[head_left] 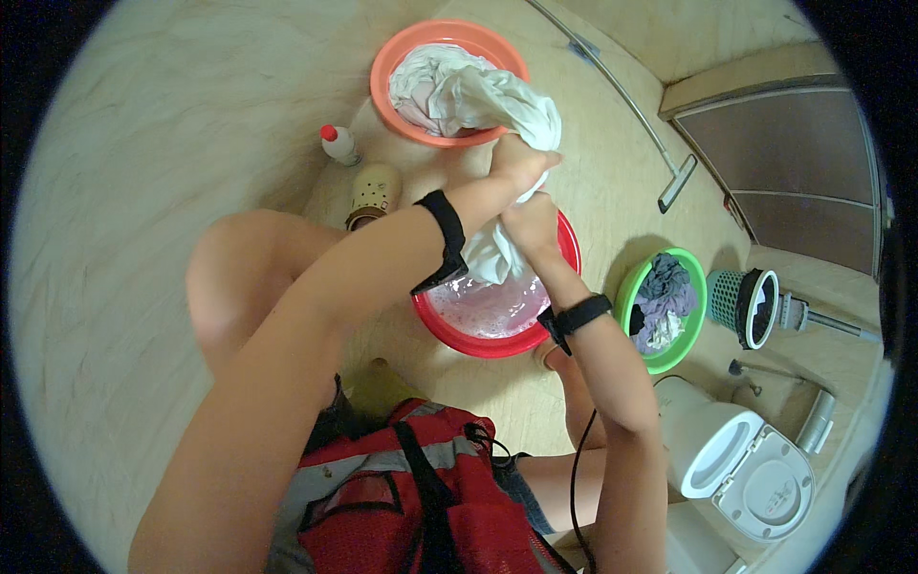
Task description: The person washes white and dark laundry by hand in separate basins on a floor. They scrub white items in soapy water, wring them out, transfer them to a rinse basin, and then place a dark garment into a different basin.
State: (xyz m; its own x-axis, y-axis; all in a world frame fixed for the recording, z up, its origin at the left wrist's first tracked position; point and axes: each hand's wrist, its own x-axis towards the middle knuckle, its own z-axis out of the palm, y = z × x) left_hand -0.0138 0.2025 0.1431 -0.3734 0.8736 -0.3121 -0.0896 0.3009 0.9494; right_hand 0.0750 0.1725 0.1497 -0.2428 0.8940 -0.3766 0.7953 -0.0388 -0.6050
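Observation:
Both of my hands are closed around a twisted length of wet white cloth, one just beyond the other. My left hand grips it on the far side, and my right hand holds it nearer to me. One end of the cloth drapes over the orange basin, where more white and pale pink fabric lies. The other end hangs into the red basin, which holds sudsy pinkish water. My fingers are partly hidden by the cloth and wrists.
A white bottle with a red cap stands left of the orange basin. At right are a green basin of dark and purple clothes, a lined waste basket and a toilet. A floor squeegee leans farther back.

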